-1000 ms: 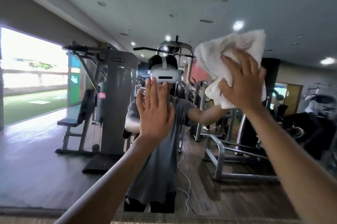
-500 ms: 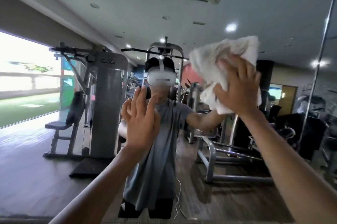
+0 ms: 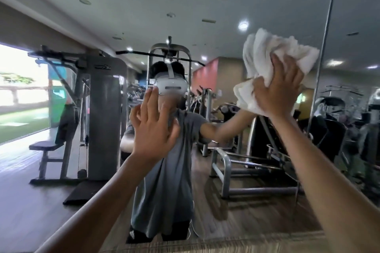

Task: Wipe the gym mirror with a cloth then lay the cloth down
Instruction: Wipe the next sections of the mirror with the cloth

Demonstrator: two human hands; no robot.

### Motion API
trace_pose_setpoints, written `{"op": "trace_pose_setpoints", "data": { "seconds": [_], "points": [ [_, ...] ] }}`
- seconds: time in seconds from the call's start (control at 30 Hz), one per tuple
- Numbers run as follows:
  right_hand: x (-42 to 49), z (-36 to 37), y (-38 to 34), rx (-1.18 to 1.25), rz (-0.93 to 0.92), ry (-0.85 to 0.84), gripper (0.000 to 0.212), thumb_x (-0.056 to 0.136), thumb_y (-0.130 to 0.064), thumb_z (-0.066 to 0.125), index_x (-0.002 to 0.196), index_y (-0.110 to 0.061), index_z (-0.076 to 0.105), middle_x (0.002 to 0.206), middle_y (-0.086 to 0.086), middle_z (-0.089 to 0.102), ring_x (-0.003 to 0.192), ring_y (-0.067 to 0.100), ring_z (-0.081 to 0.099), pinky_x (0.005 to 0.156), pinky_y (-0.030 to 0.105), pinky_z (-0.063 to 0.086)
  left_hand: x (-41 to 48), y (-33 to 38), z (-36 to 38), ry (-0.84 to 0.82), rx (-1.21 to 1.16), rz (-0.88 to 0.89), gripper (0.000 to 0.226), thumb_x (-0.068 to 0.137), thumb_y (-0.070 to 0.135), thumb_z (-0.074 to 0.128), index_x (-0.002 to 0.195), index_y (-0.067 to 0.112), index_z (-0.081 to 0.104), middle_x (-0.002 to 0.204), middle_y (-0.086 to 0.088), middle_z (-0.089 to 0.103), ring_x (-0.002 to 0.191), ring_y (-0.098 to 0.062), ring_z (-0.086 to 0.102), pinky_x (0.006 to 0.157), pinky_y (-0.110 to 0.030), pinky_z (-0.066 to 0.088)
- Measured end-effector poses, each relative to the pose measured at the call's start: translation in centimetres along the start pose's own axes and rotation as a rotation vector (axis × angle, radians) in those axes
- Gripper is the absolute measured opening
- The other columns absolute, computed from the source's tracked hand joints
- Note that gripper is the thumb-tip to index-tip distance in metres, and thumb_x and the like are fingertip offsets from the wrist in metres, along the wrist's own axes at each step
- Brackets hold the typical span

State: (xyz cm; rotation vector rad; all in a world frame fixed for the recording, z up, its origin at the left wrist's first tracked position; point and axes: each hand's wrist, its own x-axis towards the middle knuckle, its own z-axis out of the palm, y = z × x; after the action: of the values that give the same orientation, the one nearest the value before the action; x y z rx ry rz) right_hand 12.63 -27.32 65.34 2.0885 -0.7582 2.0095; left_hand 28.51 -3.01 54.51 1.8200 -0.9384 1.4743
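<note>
Pressing my right hand (image 3: 277, 90) flat, fingers spread and nearly straight, I am pinning the white cloth (image 3: 265, 53) against the mirror (image 3: 123, 5) in the upper right of the frame, just left of the vertical seam (image 3: 324, 46) between panes. Nothing is curling round the cloth; the palm and fingers alone are bearing on it. It is reading as thick, soft terry, bunched in loose folds, light and limp, so I judge it will slump if the pressure eases. Gathering a fold under the fingertips would be the safer hold. The glass is looking hard, smooth and slick, offering little friction. My left hand (image 3: 153, 127) is raised open at centre frame, holding nothing; whether it is touching the glass I cannot quite tell. A reflected weight machine (image 3: 102, 108) is showing matte grey at left.
</note>
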Motion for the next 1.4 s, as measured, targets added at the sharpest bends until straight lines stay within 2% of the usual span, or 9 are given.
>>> {"op": "trace_pose_setpoints", "data": {
  "seconds": [0.1,0.27,0.5,0.77,0.93,1.03,1.23,1.3,1.4],
  "points": [
    [-3.5,0.8,-1.8,-0.040,-0.072,0.022,0.066,0.087,-0.049,0.041,0.150,-0.030,0.038,0.157,0.008,0.033,0.143,0.030,0.028,0.108,0.060,0.027,-0.1,2.2,1.5,-0.018,0.020,0.081,0.065,0.091,0.040,0.042,0.149,0.011,0.045,0.162,-0.021,0.027,0.151,-0.033,0.020,0.111,-0.052,0.017],
    [-6.7,0.1,6.2,-0.168,-0.883,-0.184,0.068,0.078,-0.049,0.050,0.143,-0.032,0.039,0.148,0.007,0.035,0.135,0.031,0.035,0.102,0.059,0.034,-0.2,5.6,3.3,0.015,0.014,0.186,0.065,0.088,0.041,0.043,0.145,0.009,0.052,0.159,-0.024,0.031,0.149,-0.033,0.021,0.113,-0.051,0.012],
    [-1.1,-0.4,7.7,-0.010,0.264,0.082,0.073,0.081,-0.049,0.033,0.147,-0.019,0.044,0.153,0.012,0.039,0.140,0.035,0.033,0.108,0.053,0.032,-1.4,6.9,4.7,0.079,0.063,0.194,0.065,0.092,0.039,0.043,0.150,0.010,0.045,0.161,-0.021,0.028,0.151,-0.035,0.024,0.120,-0.056,0.012],
    [-14.6,-0.2,14.4,-0.127,-0.509,-0.119,0.056,0.078,-0.041,0.047,0.130,-0.019,0.049,0.142,0.015,0.038,0.125,0.036,0.041,0.090,0.057,0.043,-4.4,6.6,5.8,0.066,0.074,0.229,0.065,0.094,0.037,0.044,0.153,0.011,0.040,0.162,-0.018,0.027,0.151,-0.035,0.024,0.122,-0.057,0.016],
    [-8.8,-0.3,15.0,-0.038,0.141,0.078,0.061,0.079,-0.038,0.048,0.136,-0.017,0.048,0.143,0.019,0.047,0.130,0.038,0.042,0.099,0.054,0.036,-4.5,6.8,6.4,0.105,0.149,0.241,0.064,0.096,0.039,0.042,0.153,0.009,0.040,0.161,-0.021,0.029,0.150,-0.037,0.026,0.120,-0.058,0.020],
    [-12.1,1.3,10.8,-0.010,0.242,0.128,0.061,0.084,-0.037,0.045,0.142,-0.019,0.041,0.147,0.020,0.043,0.133,0.033,0.037,0.100,0.063,0.034,-4.5,6.8,6.5,0.121,0.156,0.239,0.061,0.099,0.041,0.038,0.152,0.010,0.042,0.161,-0.020,0.030,0.150,-0.036,0.026,0.121,-0.056,0.020],
    [-20.5,-0.1,12.0,-0.094,-0.476,-0.148,0.056,0.078,-0.048,0.050,0.129,-0.024,0.051,0.141,0.012,0.040,0.123,0.034,0.043,0.088,0.051,0.040,-4.7,6.5,6.5,0.110,0.113,0.249,0.060,0.100,0.042,0.039,0.151,0.011,0.045,0.160,-0.019,0.032,0.150,-0.035,0.027,0.121,-0.056,0.020],
    [-17.3,-0.5,13.9,-0.097,-0.324,-0.097,0.059,0.076,-0.048,0.052,0.130,-0.023,0.053,0.140,0.012,0.043,0.124,0.035,0.043,0.090,0.052,0.041,-4.7,6.5,6.5,0.122,0.120,0.242,0.059,0.099,0.041,0.040,0.150,0.011,0.046,0.160,-0.020,0.032,0.149,-0.036,0.028,0.120,-0.057,0.022],
    [-11.6,0.1,11.7,0.062,0.421,0.099,0.065,0.078,-0.046,0.047,0.138,-0.022,0.054,0.147,0.013,0.043,0.133,0.036,0.037,0.106,0.059,0.031,-4.7,6.7,6.9,0.140,0.152,0.245,0.061,0.099,0.041,0.042,0.151,0.010,0.043,0.159,-0.022,0.033,0.149,-0.038,0.028,0.118,-0.059,0.025]
  ]
}}
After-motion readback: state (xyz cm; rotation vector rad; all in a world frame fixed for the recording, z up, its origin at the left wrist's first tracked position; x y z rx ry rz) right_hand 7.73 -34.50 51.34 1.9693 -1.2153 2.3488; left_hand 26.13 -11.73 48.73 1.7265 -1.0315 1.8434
